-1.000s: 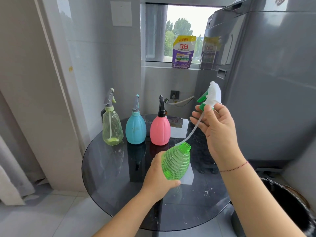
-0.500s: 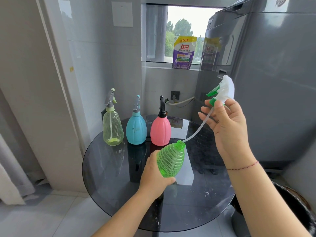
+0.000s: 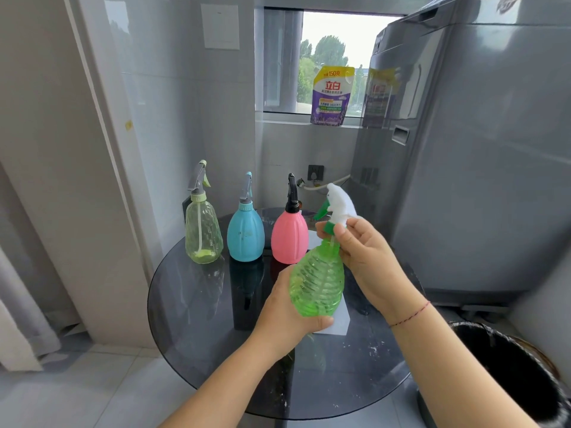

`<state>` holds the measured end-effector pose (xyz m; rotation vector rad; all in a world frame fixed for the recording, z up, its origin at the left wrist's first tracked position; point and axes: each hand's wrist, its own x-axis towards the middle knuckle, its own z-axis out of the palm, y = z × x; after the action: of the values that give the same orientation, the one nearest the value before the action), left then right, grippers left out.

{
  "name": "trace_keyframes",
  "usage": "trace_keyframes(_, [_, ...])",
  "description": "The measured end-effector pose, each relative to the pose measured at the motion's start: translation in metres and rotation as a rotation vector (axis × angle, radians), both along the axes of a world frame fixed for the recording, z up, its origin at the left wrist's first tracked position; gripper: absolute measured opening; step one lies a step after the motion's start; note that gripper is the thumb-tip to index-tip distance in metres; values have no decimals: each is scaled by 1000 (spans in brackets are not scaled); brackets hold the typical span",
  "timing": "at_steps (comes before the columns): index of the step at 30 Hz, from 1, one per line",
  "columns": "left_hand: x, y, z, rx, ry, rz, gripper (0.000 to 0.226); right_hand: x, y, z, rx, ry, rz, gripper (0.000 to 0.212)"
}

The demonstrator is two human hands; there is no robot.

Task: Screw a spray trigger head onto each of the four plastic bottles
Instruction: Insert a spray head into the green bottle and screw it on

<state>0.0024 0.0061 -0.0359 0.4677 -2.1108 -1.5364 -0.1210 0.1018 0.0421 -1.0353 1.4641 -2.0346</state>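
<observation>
My left hand (image 3: 290, 316) grips a ribbed clear green bottle (image 3: 318, 282) from below and holds it upright above the round glass table (image 3: 200, 319). My right hand (image 3: 367, 261) pinches the green collar of a white spray trigger head (image 3: 340, 205), which sits just above the bottle's neck with its tube down inside. At the table's back stand three bottles with heads on: a pale yellow-green bottle (image 3: 202, 234), a blue bottle (image 3: 245, 233) and a pink bottle (image 3: 289, 236).
A grey washing machine (image 3: 479, 180) rises close on the right. A black bin (image 3: 513, 375) stands at the lower right. A white card (image 3: 338, 322) lies on the table under the bottle. A purple detergent pouch (image 3: 330, 95) leans on the window sill.
My right hand came down and left, sliding the head's tube into the green bottle until the collar reached the neck. My left hand tipped the bottle from slanted to upright.
</observation>
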Motion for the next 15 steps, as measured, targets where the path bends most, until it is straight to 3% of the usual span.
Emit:
trace_keyframes(5, [8,-6,11,140,-15,-148,83,-3,6,0,25,-45,172,44])
trace_keyframes(12, [21,-9,21,657,44,-629,69,-14,17,0,-39,-164,408,33])
trace_keyframes(15, [23,-6,18,786,53,-782,62,-14,16,-1,-60,-169,473,32])
